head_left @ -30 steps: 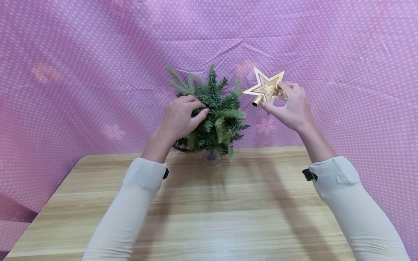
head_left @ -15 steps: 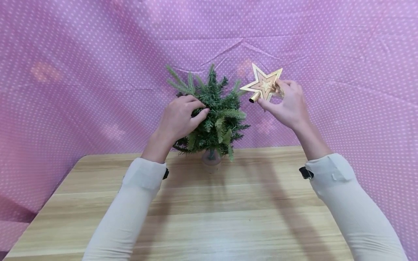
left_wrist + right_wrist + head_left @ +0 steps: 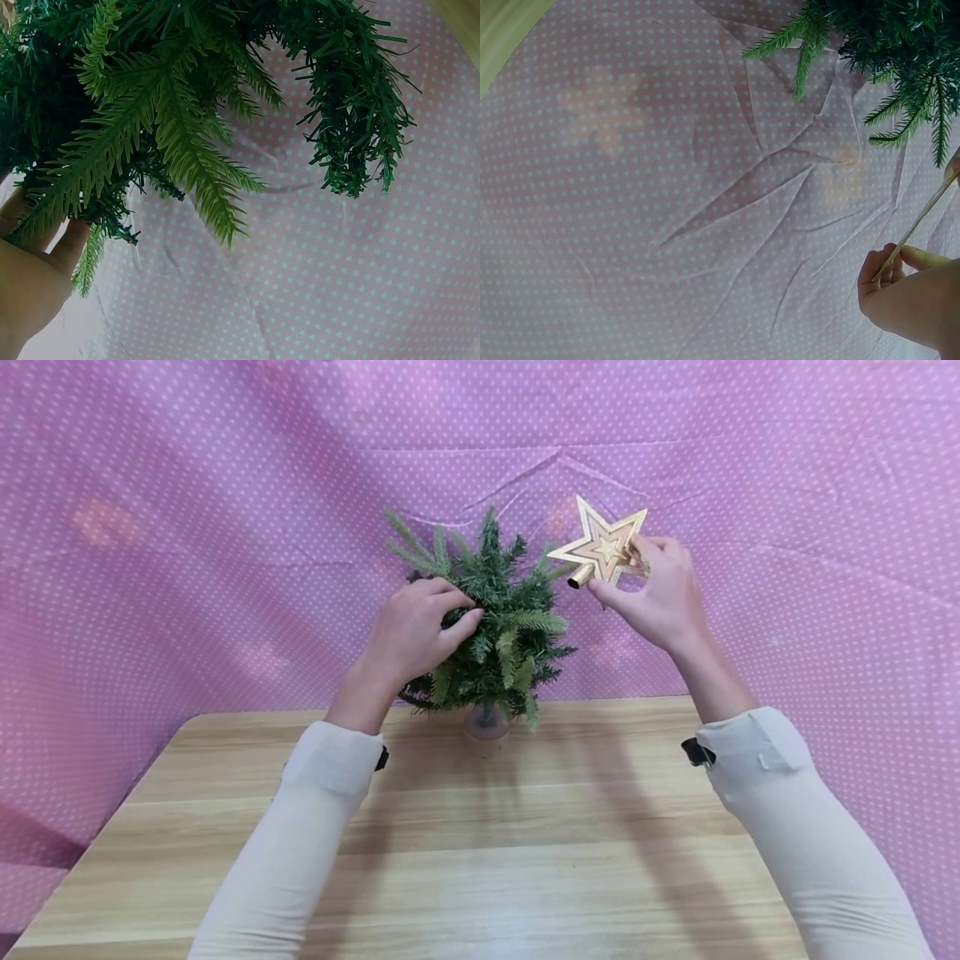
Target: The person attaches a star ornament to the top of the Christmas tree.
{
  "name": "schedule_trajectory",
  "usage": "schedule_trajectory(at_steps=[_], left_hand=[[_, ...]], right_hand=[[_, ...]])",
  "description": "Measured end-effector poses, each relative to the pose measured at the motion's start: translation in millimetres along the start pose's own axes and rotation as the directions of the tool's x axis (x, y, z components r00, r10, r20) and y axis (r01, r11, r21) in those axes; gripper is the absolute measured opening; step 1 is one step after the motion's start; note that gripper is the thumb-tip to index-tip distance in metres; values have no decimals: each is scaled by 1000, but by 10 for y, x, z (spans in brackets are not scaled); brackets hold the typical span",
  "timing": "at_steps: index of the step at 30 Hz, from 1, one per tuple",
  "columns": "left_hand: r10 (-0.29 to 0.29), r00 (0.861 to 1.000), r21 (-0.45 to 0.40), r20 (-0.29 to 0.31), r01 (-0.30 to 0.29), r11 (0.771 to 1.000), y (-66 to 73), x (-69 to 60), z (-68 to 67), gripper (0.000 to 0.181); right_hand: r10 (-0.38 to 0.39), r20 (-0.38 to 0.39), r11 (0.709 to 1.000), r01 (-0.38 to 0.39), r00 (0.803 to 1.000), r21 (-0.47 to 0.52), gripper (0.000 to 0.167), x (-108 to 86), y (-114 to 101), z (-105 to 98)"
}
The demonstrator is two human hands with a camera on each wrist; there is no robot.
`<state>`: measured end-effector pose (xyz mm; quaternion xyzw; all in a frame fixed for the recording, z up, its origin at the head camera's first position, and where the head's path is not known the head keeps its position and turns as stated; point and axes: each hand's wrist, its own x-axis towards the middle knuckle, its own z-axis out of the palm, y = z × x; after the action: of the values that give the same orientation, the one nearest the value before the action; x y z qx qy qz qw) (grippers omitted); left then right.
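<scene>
Between the two sleeves [image 3: 300, 827] there's room over the counter [image 3: 525, 827]; the tree [image 3: 517, 643] bars the way near the far edge, the star [image 3: 606, 545] to its right, cloth [image 3: 787, 485] behind.

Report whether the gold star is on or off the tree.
Off: the right hand grips the gold star beside the tree.

Off-white long sleeves [image 3: 296, 839] are worn, creased in fine folds further up. The fabric is turned back into a broad left cuff [image 3: 339, 756] and right cuff [image 3: 757, 743], the latter marked by a small tab or fold [image 3: 765, 762]. A left black piece [image 3: 383, 757] and a right black piece [image 3: 697, 752] are seen at the cuffs' inner edges, their details blurred. The left hand [image 3: 420, 628] and the right hand [image 3: 662, 597] are seen bare
</scene>
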<state>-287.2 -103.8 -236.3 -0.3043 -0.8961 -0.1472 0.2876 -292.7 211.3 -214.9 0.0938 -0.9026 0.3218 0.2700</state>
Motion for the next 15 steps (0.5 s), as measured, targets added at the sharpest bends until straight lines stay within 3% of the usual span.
schedule_trajectory(at_steps=[15], left_hand=[[-10, 1000, -1, 19, 10, 1000, -5, 15, 5, 35]], right_hand=[[6, 14, 1000, -6, 1000, -22, 82, 77, -141, 15]])
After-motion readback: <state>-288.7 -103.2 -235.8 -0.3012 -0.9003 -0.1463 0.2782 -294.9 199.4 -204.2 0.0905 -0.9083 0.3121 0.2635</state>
